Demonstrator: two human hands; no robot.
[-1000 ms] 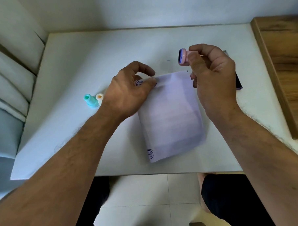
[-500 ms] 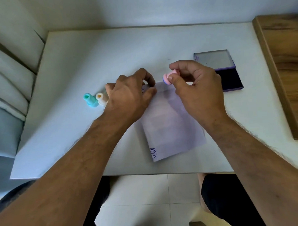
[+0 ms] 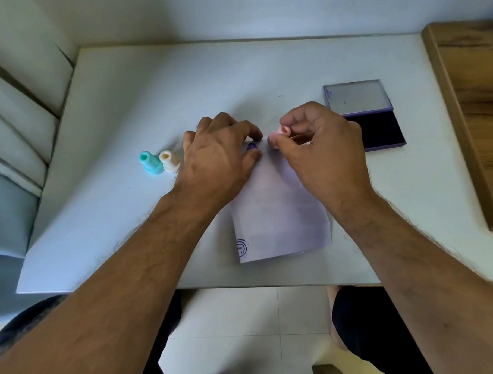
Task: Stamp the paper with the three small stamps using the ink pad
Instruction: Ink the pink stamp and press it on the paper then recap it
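Head camera looks down on a white bench (image 3: 128, 220) where a folded white sheet of paper (image 3: 280, 213) lies, a round purple mark (image 3: 241, 247) at its near corner. The left hand (image 3: 218, 159) presses flat on the far left corner, fingers spread. The right hand (image 3: 320, 149) pinches a small pink plastic stamp (image 3: 277, 134) at the paper's far edge. Left stand a teal stamp (image 3: 151, 162) and a cream stamp (image 3: 169, 161); far right, the open purple ink pad (image 3: 378, 130). A tilted press could smear or run off the edge.
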